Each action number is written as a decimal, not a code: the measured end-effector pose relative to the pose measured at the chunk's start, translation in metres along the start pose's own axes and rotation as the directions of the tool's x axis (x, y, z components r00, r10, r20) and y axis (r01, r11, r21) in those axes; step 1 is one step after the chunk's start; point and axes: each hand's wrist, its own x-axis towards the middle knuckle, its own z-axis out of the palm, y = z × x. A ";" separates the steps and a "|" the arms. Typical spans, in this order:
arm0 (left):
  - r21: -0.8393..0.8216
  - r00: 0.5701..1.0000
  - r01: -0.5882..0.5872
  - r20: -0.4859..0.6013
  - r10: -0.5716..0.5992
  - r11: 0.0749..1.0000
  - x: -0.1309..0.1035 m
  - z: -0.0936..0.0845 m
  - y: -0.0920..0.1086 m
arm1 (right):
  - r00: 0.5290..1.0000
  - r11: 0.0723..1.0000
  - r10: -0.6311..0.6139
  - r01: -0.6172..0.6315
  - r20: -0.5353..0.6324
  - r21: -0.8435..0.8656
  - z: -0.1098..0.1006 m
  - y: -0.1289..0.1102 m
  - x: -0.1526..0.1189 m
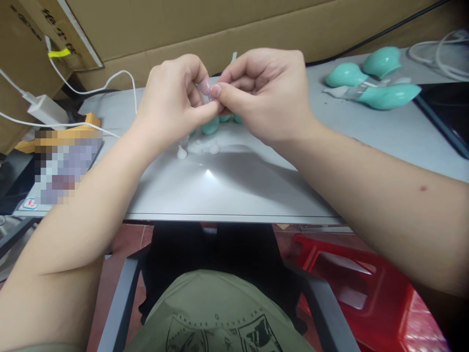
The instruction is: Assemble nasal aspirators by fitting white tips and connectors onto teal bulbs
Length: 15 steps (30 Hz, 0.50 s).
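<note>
Above the table, my left hand [179, 93] is closed, pinching a small clear plastic piece [205, 89] between thumb and fingers. My right hand [267, 93] meets it from the other side, its thumb and fingertips closed at the same piece. The fingers cover most of the piece, so its full shape is hidden. Just beyond and below the hands, several teal rubber bulbs [210, 126] are partly visible. Closer to me lie a small white teardrop-shaped tip [182, 152] and another whitish tip [214, 148].
At the right of the grey table [227, 200] lie teal bulbs with clear nozzles [390, 96], beside a dark flat device [447, 115] and a coiled white cable [439, 58]. A white charger [47, 110] with cords is at left. Cardboard [176, 29] stands behind; a red stool [384, 293] is below.
</note>
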 end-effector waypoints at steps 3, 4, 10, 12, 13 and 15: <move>-0.001 1.000 -0.020 -0.011 0.020 1.000 -0.002 -0.001 0.001 | 1.000 1.000 0.011 -0.011 0.002 -0.005 0.000 -0.001 0.001; -0.001 1.000 -0.020 -0.010 0.020 1.000 -0.003 -0.001 0.001 | 1.000 1.000 0.022 -0.022 0.006 -0.012 0.000 -0.001 0.001; -0.040 0.999 -0.031 -0.020 0.030 0.999 -0.001 0.000 0.000 | 0.997 0.997 0.069 -0.068 0.034 -0.032 0.000 -0.007 0.002; -0.055 0.999 -0.035 -0.036 0.033 0.998 -0.001 0.001 0.003 | 0.997 0.998 0.061 -0.060 0.051 -0.022 -0.003 -0.009 0.002; -0.056 0.999 -0.035 -0.027 0.034 0.998 -0.001 0.001 0.004 | 0.997 0.998 0.052 -0.050 0.064 -0.026 -0.005 -0.010 0.003; -0.046 1.000 -0.030 0.006 0.030 0.998 -0.001 0.000 0.004 | 0.995 0.998 0.041 -0.037 0.095 -0.047 -0.009 -0.011 0.004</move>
